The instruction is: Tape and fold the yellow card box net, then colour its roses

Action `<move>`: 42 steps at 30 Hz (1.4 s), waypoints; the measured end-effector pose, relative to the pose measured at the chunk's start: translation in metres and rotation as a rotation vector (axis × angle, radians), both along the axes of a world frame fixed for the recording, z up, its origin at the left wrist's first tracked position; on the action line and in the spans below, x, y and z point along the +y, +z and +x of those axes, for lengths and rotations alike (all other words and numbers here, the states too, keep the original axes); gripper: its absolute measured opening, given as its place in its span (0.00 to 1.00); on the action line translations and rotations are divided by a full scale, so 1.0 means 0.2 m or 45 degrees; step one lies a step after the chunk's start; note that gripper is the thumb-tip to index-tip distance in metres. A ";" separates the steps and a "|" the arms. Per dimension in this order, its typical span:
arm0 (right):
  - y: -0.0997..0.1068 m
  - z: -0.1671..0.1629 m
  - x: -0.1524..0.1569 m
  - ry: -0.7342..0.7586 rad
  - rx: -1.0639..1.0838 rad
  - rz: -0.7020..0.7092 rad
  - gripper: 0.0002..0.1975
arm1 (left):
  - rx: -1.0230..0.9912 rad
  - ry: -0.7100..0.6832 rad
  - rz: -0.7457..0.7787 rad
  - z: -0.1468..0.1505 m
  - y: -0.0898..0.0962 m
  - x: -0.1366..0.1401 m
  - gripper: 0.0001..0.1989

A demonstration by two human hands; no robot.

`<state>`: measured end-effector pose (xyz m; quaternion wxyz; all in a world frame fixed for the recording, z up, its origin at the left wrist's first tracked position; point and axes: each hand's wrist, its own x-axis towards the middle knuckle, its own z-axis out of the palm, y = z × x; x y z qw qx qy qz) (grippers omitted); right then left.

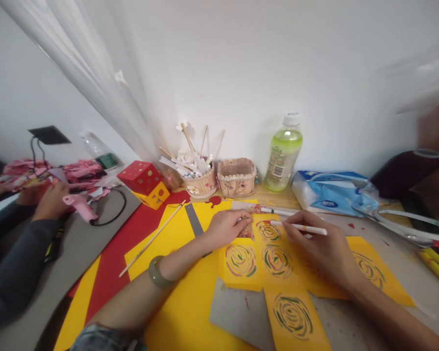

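Observation:
A yellow cut-out paper box net [300, 273] lies flat before me, with swirls of coloured strokes on several of its panels. My right hand [320, 248] grips a slim white marker pen [316, 230], its tip over the swirl on the top panel. Left of that panel rests my left hand [227, 228], its fingers curled together; whether anything is pinched in them is hidden. Just behind the held pen lies a second white pen [276, 211]. Under my left wrist are yellow paper sheets [183, 297] and a grey strip [194, 222].
Against the wall stand a cup of sticks and pens [202, 186], a small basket [236, 187], a green drink bottle [283, 156] and a tissue pack [332, 192]. Scissors [402, 229] lie right. A red-and-yellow box [142, 183] stands left, near another person's hands [51, 200] and a pink glue gun [81, 208].

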<state>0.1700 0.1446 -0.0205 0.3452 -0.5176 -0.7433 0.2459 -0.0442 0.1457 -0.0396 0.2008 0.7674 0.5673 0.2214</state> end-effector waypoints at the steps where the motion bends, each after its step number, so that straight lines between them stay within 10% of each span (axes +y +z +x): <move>1: 0.00 0.00 0.00 0.005 0.011 -0.006 0.08 | 0.001 -0.001 0.000 0.00 0.00 0.00 0.11; 42: 0.02 0.04 0.03 -0.152 0.183 0.005 0.08 | 0.012 -0.001 -0.007 0.00 0.00 0.00 0.11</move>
